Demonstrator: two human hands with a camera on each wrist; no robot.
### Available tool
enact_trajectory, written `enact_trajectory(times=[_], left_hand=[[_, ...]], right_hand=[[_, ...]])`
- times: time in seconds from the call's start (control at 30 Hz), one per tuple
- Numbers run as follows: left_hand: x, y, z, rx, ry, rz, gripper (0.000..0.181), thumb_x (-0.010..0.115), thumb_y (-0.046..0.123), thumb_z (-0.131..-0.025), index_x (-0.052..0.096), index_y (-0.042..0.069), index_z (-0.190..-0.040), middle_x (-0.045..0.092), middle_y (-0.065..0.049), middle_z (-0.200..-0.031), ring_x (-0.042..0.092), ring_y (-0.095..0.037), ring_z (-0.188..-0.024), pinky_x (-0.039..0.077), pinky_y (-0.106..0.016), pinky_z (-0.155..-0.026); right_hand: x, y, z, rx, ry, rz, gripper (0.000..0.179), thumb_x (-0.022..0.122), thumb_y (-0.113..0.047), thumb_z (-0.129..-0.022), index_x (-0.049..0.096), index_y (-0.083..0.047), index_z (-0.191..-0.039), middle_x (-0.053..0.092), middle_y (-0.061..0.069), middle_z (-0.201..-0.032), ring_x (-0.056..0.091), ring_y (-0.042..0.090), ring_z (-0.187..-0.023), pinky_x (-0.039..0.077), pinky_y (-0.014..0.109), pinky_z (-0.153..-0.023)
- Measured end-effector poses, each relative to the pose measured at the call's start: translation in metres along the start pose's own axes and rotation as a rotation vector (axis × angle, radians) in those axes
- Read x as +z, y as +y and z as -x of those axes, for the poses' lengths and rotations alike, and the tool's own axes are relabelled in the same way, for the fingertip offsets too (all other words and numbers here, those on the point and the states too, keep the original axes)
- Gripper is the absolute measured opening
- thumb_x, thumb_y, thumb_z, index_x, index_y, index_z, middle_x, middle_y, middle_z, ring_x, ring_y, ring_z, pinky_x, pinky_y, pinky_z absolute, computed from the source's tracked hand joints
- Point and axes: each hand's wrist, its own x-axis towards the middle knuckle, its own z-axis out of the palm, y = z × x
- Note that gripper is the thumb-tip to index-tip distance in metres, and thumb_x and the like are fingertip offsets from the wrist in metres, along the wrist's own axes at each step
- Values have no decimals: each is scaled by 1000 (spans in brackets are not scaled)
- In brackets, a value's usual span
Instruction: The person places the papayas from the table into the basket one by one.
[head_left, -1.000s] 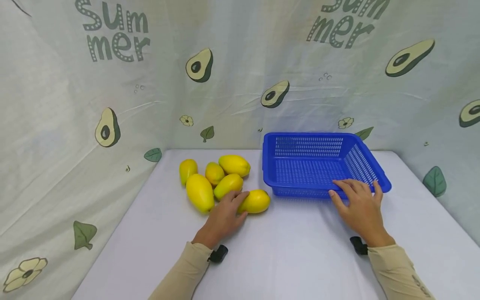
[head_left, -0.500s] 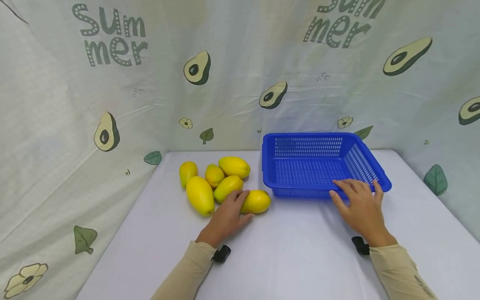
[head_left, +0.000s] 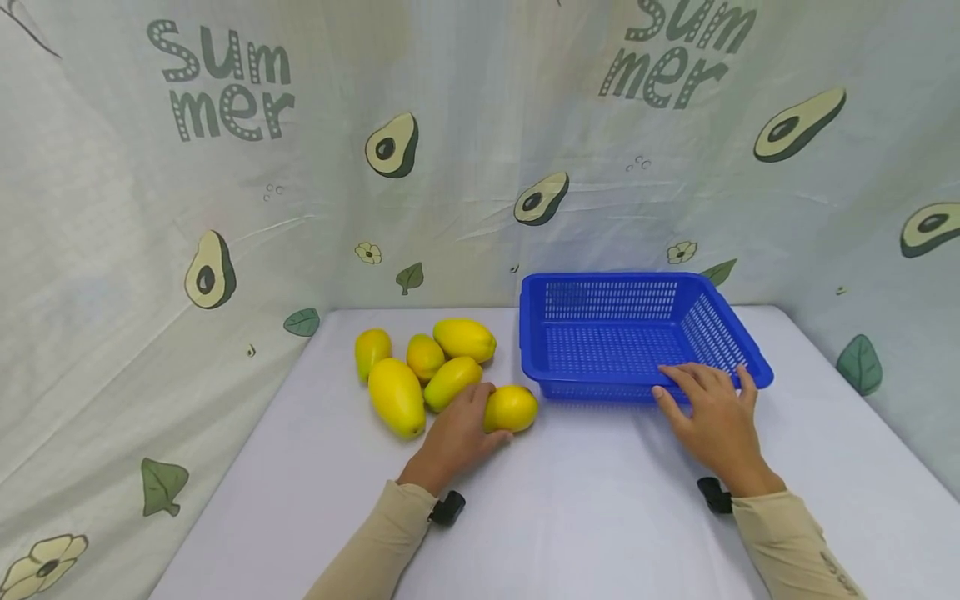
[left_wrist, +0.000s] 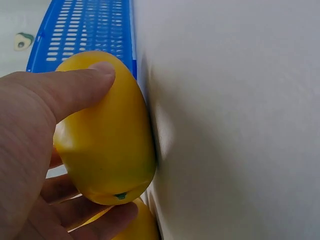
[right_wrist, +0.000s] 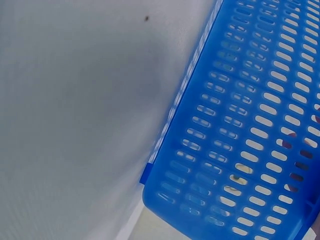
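Observation:
My left hand [head_left: 457, 435] grips a yellow mango [head_left: 514, 408] at the near right of the group. In the left wrist view, the thumb lies along one side of that mango [left_wrist: 112, 135] and fingers reach round its other side, by the green-marked end. My right hand [head_left: 711, 423] holds the front rim of a blue slotted plastic basket [head_left: 581, 389]. Its fingers reach over the rim, with the thumb at the outer side. In the right wrist view, parts of the fingers show through slots in the basket wall [right_wrist: 200, 145].
Several more mangoes lie close together left of the basket, among them a large mango [head_left: 396, 398] and a greenish one [head_left: 453, 382]. All stand on a white-covered table [head_left: 585, 517]. A printed cloth [head_left: 450, 150] hangs behind the table and along its sides.
My left thumb has slid forward along the near side of the mango, and the hand has closed in on it. The right hand has stayed at the basket rim. The head view has shifted slightly.

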Motion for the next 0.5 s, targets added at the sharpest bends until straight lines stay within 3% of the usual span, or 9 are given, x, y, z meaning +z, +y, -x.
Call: enact_trajectory(times=[0.23,0.5], left_hand=[[-2,-2,0,-22,-37,9,76,78,45,-86,43,10,-144,56,-9,-137,55,-23,-122,44,-39,-106],[-4,-5,1,25,-21,-22,78,77,46,-87,43,16,-151,54,-8,-139,55,-23,-122,46,-40,-105]], right_hand=[[2,1,1,-11,13,-10,35,70,-28,-92,69,-7,-121,64,21,-117,49,46,-118,6,69,-112],[1,0,0,-11,9,1,36,70,-27,-92,69,-7,-121,64,21,-117,49,45,-119,5,68,-113]])
